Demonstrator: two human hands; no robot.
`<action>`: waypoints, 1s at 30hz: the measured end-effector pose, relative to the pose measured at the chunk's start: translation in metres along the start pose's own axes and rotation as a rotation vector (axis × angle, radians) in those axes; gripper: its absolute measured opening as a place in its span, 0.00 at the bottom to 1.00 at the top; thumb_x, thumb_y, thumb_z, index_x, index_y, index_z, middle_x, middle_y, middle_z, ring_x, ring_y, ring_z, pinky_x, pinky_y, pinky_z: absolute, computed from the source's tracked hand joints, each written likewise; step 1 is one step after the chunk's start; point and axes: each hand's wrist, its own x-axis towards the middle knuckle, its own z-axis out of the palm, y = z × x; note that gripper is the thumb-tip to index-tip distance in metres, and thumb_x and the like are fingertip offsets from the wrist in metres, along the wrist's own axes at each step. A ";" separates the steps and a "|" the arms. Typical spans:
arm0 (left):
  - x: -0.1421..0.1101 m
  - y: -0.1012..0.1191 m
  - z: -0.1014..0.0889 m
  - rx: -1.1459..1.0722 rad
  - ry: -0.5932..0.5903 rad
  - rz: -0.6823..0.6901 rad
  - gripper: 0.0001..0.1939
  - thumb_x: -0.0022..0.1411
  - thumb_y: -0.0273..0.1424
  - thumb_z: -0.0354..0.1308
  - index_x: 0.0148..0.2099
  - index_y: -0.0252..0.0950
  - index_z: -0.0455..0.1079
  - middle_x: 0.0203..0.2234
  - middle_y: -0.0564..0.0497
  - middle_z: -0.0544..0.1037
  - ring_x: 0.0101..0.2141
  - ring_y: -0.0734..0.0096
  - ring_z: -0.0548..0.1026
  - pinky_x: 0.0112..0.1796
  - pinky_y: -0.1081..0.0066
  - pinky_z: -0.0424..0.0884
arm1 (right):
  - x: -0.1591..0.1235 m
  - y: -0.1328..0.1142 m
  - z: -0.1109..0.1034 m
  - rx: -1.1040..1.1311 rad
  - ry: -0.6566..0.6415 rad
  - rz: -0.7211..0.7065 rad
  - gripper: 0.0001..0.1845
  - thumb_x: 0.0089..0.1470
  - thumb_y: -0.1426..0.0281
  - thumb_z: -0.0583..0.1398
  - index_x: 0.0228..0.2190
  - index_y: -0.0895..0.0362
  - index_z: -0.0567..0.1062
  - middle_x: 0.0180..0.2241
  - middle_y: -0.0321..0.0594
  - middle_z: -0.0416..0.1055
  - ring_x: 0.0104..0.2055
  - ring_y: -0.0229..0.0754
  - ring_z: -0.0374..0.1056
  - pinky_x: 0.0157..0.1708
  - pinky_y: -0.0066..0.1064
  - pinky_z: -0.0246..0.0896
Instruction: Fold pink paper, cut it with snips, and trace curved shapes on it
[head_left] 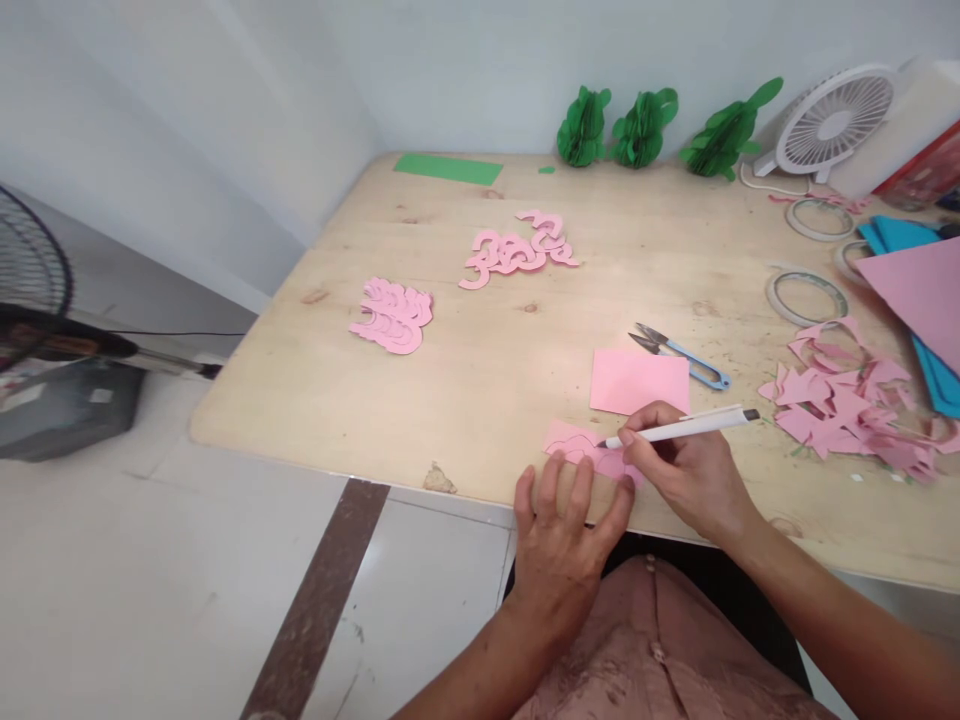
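My right hand (pixel 686 475) is closed round a white pen (pixel 686 427), its tip touching a small pink paper piece (pixel 566 440) near the table's front edge. Curved, scalloped lines are drawn on that paper. My left hand (pixel 566 530) lies over the paper's lower edge, fingers spread and fingertips pressing it down. Just beyond sits a pink paper rectangle (pixel 637 380), partly covering blue-handled thread snips (pixel 686 362). Pink scalloped cutouts (pixel 394 315) lie stacked to the left, and curved pink strips (pixel 514 252) are heaped farther back.
Pink paper scraps (pixel 855 400) pile up at the right, below tape rolls (pixel 806 297) and blue sheets (pixel 937 345). Green paper figures (pixel 581 128) and a small white fan (pixel 832 125) stand along the wall. A green strip (pixel 448 168) lies at the back left.
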 end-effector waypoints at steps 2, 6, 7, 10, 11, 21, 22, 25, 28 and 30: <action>0.000 0.000 0.000 0.002 0.001 -0.001 0.24 0.56 0.28 0.61 0.55 0.48 0.68 0.54 0.44 0.67 0.59 0.46 0.58 0.56 0.44 0.53 | 0.000 0.001 0.000 -0.007 0.008 0.000 0.06 0.53 0.66 0.57 0.27 0.55 0.70 0.19 0.32 0.67 0.20 0.35 0.62 0.20 0.26 0.57; 0.000 0.000 0.001 -0.007 0.001 -0.005 0.24 0.56 0.27 0.61 0.55 0.48 0.68 0.54 0.44 0.67 0.59 0.46 0.59 0.56 0.44 0.53 | 0.000 0.002 -0.002 0.011 -0.002 0.003 0.07 0.54 0.65 0.57 0.27 0.55 0.70 0.20 0.32 0.68 0.21 0.36 0.64 0.21 0.27 0.58; 0.000 0.000 0.001 -0.009 0.003 -0.006 0.23 0.56 0.27 0.61 0.55 0.48 0.68 0.54 0.44 0.67 0.59 0.46 0.59 0.55 0.44 0.53 | 0.000 0.002 -0.003 0.017 0.000 0.005 0.07 0.54 0.65 0.57 0.28 0.55 0.70 0.20 0.32 0.68 0.21 0.36 0.64 0.21 0.27 0.58; 0.001 0.000 0.000 -0.013 0.011 -0.005 0.23 0.57 0.26 0.60 0.54 0.48 0.69 0.54 0.44 0.67 0.58 0.45 0.59 0.55 0.44 0.54 | 0.000 0.003 -0.004 0.012 0.017 0.014 0.07 0.54 0.65 0.58 0.28 0.55 0.70 0.20 0.33 0.69 0.21 0.36 0.65 0.21 0.27 0.58; 0.001 0.000 0.000 -0.013 0.014 -0.004 0.23 0.57 0.26 0.60 0.54 0.47 0.69 0.53 0.44 0.67 0.58 0.45 0.59 0.55 0.44 0.54 | 0.001 0.003 -0.005 0.010 0.021 0.016 0.07 0.53 0.65 0.58 0.27 0.55 0.70 0.20 0.33 0.69 0.21 0.36 0.65 0.21 0.27 0.58; 0.000 0.000 0.001 -0.012 0.009 -0.003 0.23 0.56 0.26 0.60 0.55 0.47 0.69 0.53 0.43 0.67 0.58 0.45 0.59 0.55 0.43 0.54 | 0.000 0.002 0.000 0.082 -0.007 0.041 0.07 0.53 0.65 0.58 0.27 0.55 0.69 0.19 0.33 0.68 0.21 0.37 0.66 0.22 0.27 0.59; 0.000 0.000 0.000 -0.012 0.006 -0.005 0.24 0.56 0.26 0.60 0.55 0.47 0.69 0.53 0.44 0.67 0.58 0.45 0.59 0.55 0.43 0.54 | 0.000 0.001 0.000 0.076 -0.013 0.037 0.07 0.54 0.65 0.58 0.27 0.55 0.69 0.19 0.32 0.68 0.21 0.36 0.66 0.22 0.27 0.59; 0.000 0.000 0.000 -0.018 0.001 -0.003 0.23 0.57 0.26 0.60 0.55 0.47 0.68 0.54 0.43 0.67 0.58 0.45 0.58 0.55 0.43 0.53 | 0.000 0.000 0.001 0.048 -0.027 0.013 0.07 0.54 0.66 0.57 0.27 0.55 0.69 0.19 0.32 0.68 0.21 0.35 0.65 0.21 0.26 0.58; 0.000 0.000 0.000 -0.020 0.005 0.001 0.23 0.57 0.26 0.60 0.55 0.47 0.68 0.54 0.43 0.67 0.59 0.44 0.58 0.55 0.43 0.53 | -0.001 0.000 0.001 0.033 -0.022 -0.007 0.06 0.54 0.66 0.57 0.27 0.55 0.69 0.20 0.32 0.67 0.21 0.34 0.63 0.21 0.26 0.58; 0.000 0.000 0.001 -0.017 0.011 0.001 0.23 0.57 0.26 0.60 0.55 0.47 0.69 0.54 0.43 0.67 0.59 0.44 0.58 0.55 0.43 0.53 | -0.001 0.000 0.001 0.030 -0.019 -0.011 0.06 0.54 0.66 0.57 0.27 0.55 0.69 0.19 0.31 0.67 0.20 0.34 0.63 0.21 0.25 0.57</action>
